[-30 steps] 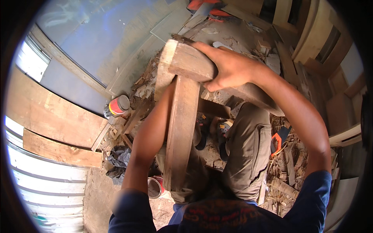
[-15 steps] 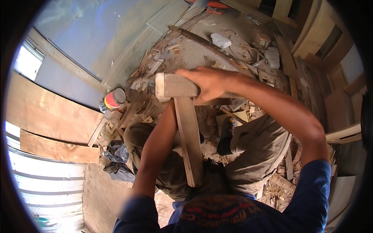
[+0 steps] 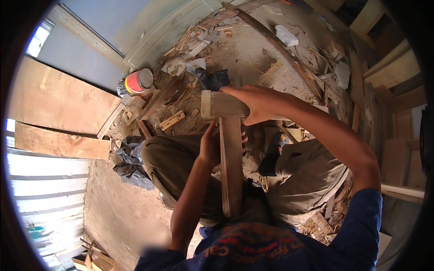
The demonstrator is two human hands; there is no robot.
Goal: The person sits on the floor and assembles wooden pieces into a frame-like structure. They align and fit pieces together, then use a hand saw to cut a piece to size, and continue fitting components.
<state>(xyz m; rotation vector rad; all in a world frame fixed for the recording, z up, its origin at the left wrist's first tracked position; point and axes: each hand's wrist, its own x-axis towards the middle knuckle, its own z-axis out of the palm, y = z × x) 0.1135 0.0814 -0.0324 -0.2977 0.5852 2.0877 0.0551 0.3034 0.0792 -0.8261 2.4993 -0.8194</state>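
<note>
A worn wooden slat (image 3: 231, 169) runs from my lap up to a shorter wooden block (image 3: 227, 105) lying across its far end, so the two form a T. The block's left end face is paler. My right hand (image 3: 262, 105) grips the block's right side, thumb along the top edge. From below, my left hand (image 3: 209, 147) wraps round the slat just under the block; its fingertips show on the slat's right side and its palm is partly hidden. Whether the two pieces are fastened together I cannot tell.
Wood scraps and shavings litter the floor. A red and yellow can (image 3: 139, 81) stands at the left, with a black plastic bag (image 3: 131, 165) nearer me. A long timber (image 3: 275, 49) lies beyond my hands; a white block (image 3: 286, 35) is beside it. Wooden frames (image 3: 398, 67) line the right.
My left hand has come up into sight around the slat below the block. The T-shaped wood sits slightly farther right and lower in view, still held by my right hand. The view has shifted.
</note>
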